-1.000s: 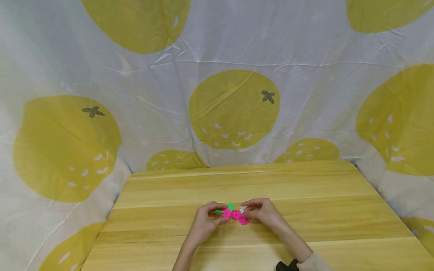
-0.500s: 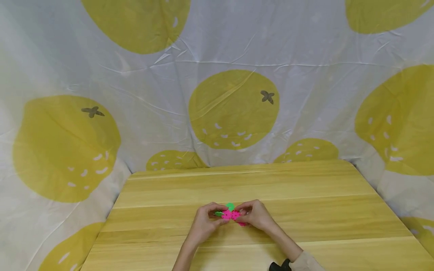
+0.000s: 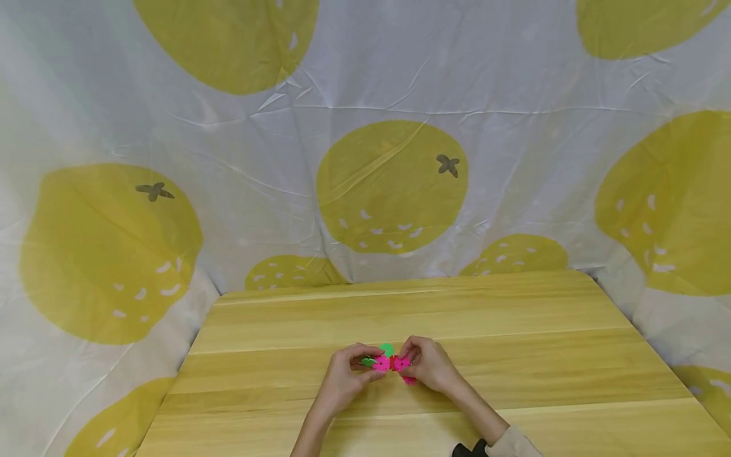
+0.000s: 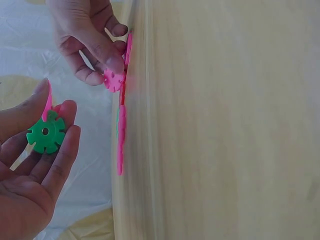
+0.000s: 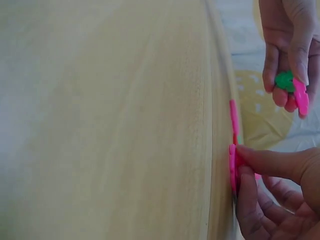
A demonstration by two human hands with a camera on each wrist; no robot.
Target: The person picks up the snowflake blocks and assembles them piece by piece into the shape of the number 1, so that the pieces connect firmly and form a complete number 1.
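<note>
In the head view my left hand (image 3: 349, 376) pinches a chain of notched plastic snowflake discs at its left end, thumb below and fingers above. A pink disc (image 3: 381, 364) shows there, with a green disc (image 3: 386, 350) standing behind it. A second green disc (image 4: 45, 136) sits by the left fingers in the left wrist view. My right hand (image 3: 432, 366) pinches the chain's right end at a pink disc (image 4: 114, 80). Between the hands a red disc (image 3: 393, 362) joins the pink ones. Another pink disc (image 3: 409, 381) hangs under the right fingers.
The wooden table (image 3: 274, 355) lies under both hands. A white cloth (image 3: 514, 178) printed with big yellow fruit hangs behind and beside it. A black device (image 3: 469, 449) is at the right wrist, near the beige sleeve (image 3: 514, 443).
My right hand has moved left, closer to the left hand. The white disc seen by its fingers a second ago is now hidden. Red now shows between the pink discs. My left hand stays put.
</note>
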